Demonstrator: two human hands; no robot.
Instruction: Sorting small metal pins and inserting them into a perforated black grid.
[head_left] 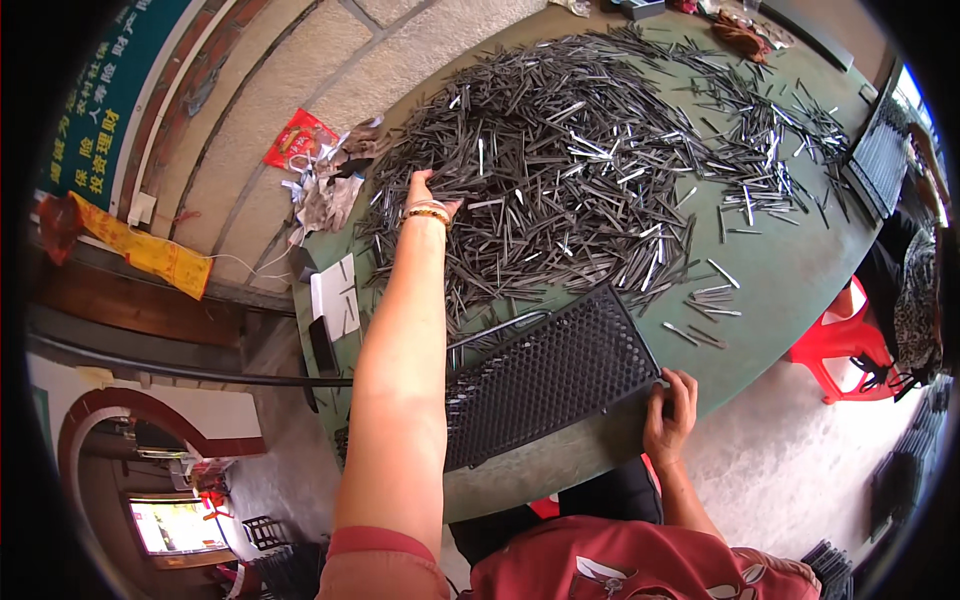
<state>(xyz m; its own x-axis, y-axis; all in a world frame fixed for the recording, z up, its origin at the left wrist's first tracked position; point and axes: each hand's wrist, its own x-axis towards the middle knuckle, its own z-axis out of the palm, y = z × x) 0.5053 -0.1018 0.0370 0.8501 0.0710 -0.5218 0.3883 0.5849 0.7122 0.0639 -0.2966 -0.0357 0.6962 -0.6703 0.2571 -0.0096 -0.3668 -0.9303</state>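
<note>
A wide heap of thin, dark metal-looking strips (pixel 560 150) covers much of the green table (pixel 790 290). My left hand (pixel 430 192), with a beaded bracelet at its wrist, reaches into the left side of this heap. Its thumb shows, but strips hide the other fingers, so I cannot tell how far they close. At the table's near edge lies a black perforated tray (pixel 550 380), set at a slant. My right hand (pixel 670 415) curls its fingers at the tray's right corner. My left forearm covers the tray's left part.
Loose strips (pixel 712 300) lie right of the tray. A white card (pixel 336 298) and crumpled wrappings (pixel 328 195) are at the left, beside the wall. Another black tray (pixel 880 155) sits at the far right edge, near a red stool (pixel 845 345). A dark tube (pixel 200 362) runs in from the left.
</note>
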